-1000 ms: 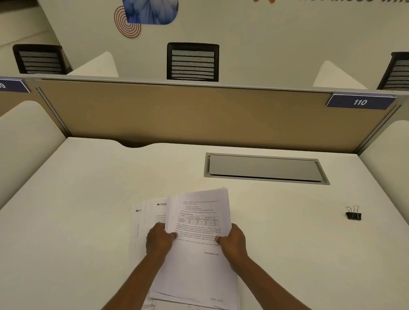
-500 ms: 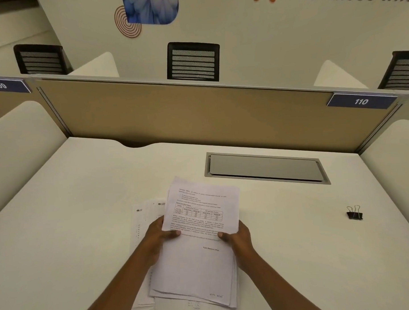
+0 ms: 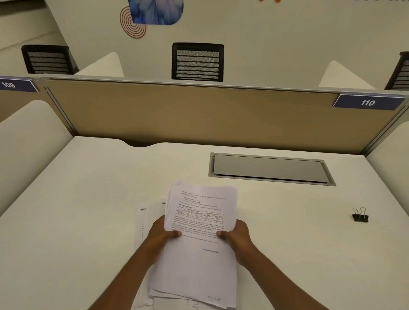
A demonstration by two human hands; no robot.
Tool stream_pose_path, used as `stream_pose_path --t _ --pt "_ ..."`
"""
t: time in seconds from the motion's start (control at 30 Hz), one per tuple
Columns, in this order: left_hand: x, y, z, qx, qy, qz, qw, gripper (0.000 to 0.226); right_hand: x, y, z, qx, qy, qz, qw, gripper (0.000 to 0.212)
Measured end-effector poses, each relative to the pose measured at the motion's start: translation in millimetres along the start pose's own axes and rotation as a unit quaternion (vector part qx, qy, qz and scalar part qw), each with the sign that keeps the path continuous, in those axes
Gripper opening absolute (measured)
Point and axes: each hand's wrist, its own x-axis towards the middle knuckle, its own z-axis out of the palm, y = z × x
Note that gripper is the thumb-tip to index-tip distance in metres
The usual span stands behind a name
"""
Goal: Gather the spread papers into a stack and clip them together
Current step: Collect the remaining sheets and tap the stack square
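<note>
White desk, booth 110: papers in both hands, clip off to the side

So the bundle of papers (image 3: 197, 248) sits in the near middle of the desk (image 3: 74, 229), right in front of the person. Its long axis runs away from them, with the top of the printed page pointing at the partition (image 3: 197, 113) and leaning a touch to the right. The text and its small table read right way up from here. Edges aren't squared, and sheet corners stick out at the near end.

Left hand (image 3: 161, 235) grips the left long edge, thumb on top of the page. Right hand (image 3: 239, 237) does the same on the right edge, about halfway up the sheet. Both are clamped on the bundle.

A few loose sheets (image 3: 147, 217) peek out from under it on the left, flat on the desk, also lying lengthwise.

Binder clip (image 3: 360, 215), black with wire handles, is well apart to the right, touching nothing.

Further back there's a grey hatch (image 3: 269, 170) set into the desk, closed. Behind that comes the tan partition with a blue 110 tag (image 3: 368, 102) on the right and a 109 tag (image 3: 9, 85) on the left. A black mesh chair (image 3: 197, 62) shows over the top.
</note>
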Motion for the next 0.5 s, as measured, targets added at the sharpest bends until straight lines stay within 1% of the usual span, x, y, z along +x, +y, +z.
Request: stream_pose_path --t 0.07,0.1,0.13,0.17,0.2,0.23,0.27,0.3,0.33,0.43,0.5 --pt "2 -2 2 0.042 0.031 -0.016 0.999 0.05 2 1 4 -0.018 0.011 -0.001 1.0 0.042" --pt "3 -3 4 0.082 0.042 -0.023 0.996 0.049 3 1 6 -0.025 0.017 -0.002 1.0 0.042" --pt "4 -3 5 0.153 0.06 -0.034 0.986 0.051 3 2 8 -0.032 0.025 -0.003 0.999 0.042" --pt "6 -3 5 0.261 0.085 -0.052 0.96 0.056 3 2 9 -0.038 0.032 -0.005 0.999 0.041" --pt "6 -3 6 0.373 0.113 -0.068 0.918 0.059 3 3 10 -0.045 0.038 -0.008 0.998 0.041" --pt "5 -2 8 0.452 0.134 -0.077 0.878 0.06 2 3 11 -0.056 0.042 -0.012 0.998 0.041" --pt "5 -2 11 0.493 0.144 -0.085 0.854 0.058 1 3 12 -0.069 0.045 -0.016 0.996 0.042" --pt "5 -3 13 0.505 0.151 -0.094 0.845 0.056 0 4 13 -0.084 0.047 -0.02 0.995 0.042" --pt "5 -4 16 0.503 0.157 -0.102 0.844 0.052 -1 5 13 -0.097 0.051 -0.023 0.994 0.042" --pt "7 -7 20 0.494 0.177 -0.109 0.844 0.043 -5 7 16 -0.111 0.068 -0.025 0.991 0.041" --pt "9 -6 20 0.479 0.184 -0.108 0.852 0.037 -6 7 19 -0.112 0.071 -0.016 0.991 0.04"
